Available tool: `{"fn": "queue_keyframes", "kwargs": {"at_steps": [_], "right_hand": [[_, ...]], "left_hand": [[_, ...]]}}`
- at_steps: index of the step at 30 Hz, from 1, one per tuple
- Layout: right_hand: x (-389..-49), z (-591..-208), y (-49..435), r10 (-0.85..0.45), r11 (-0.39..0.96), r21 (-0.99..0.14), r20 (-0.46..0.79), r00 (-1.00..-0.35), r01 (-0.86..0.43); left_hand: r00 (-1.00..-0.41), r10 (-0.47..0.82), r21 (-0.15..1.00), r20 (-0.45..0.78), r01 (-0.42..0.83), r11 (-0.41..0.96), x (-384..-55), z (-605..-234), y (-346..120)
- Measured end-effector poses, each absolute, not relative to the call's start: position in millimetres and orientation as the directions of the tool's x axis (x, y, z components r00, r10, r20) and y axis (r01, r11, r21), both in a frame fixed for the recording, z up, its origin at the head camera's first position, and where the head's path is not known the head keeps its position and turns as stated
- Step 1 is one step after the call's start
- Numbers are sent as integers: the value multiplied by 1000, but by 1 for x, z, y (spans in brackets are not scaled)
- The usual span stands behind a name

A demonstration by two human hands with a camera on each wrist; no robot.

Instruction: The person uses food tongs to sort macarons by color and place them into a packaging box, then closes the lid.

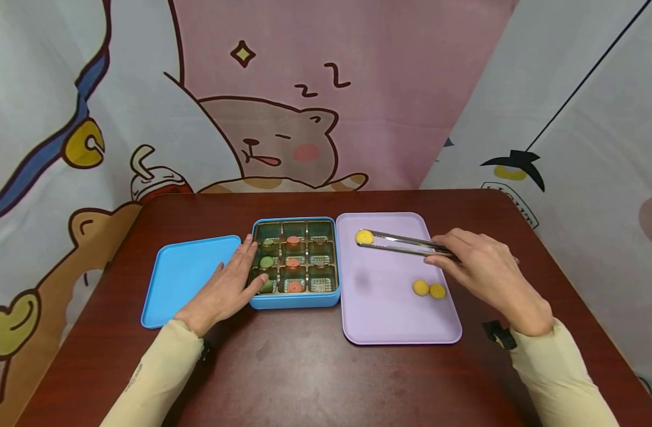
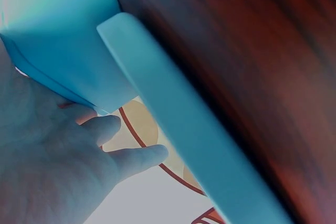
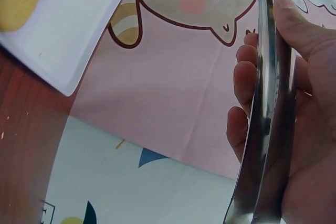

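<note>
My left hand [image 1: 221, 290] lies with straight fingers against the left rim of a blue box [image 1: 295, 302]. Its insert has several compartments: green round pieces [image 1: 267, 261] in the left column, orange ones [image 1: 293, 263] in the middle, none visible in the right. My right hand [image 1: 480, 267] grips metal tongs [image 1: 411, 239], fingers and thumb around both arms in the right wrist view. A yellow round piece [image 1: 364, 236] is between the tong tips, over the far part of a lilac tray [image 1: 395, 323]. Two more yellow pieces [image 1: 420, 287] lie on that tray near its right edge.
A blue lid [image 1: 189, 279] lies flat left of the box, partly behind my left hand. The tray stands close against the box's right side. All rest on a dark brown wooden table [image 1: 304, 367], with a printed cartoon cloth [image 1: 400, 89] behind it.
</note>
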State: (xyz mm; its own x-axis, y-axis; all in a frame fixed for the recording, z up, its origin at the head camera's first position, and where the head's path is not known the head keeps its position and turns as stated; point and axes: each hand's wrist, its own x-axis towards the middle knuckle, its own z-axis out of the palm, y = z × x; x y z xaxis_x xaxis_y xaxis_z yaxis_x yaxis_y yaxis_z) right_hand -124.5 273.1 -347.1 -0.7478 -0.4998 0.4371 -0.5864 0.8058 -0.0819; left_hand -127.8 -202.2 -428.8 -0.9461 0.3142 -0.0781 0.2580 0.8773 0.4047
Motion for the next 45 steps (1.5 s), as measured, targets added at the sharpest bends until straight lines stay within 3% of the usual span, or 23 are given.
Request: {"fn": "queue_keyframes", "kwargs": {"at_steps": [13, 45], "right_hand": [[-130, -347, 255, -538, 761, -69, 488, -687, -645], [-139, -359, 222, -636, 692, -32, 445, -630, -721]], "left_hand": [[-946, 316, 412, -74, 260, 874, -128, -430, -203], [-946, 317, 412, -66, 264, 872, -128, -431, -203]]}}
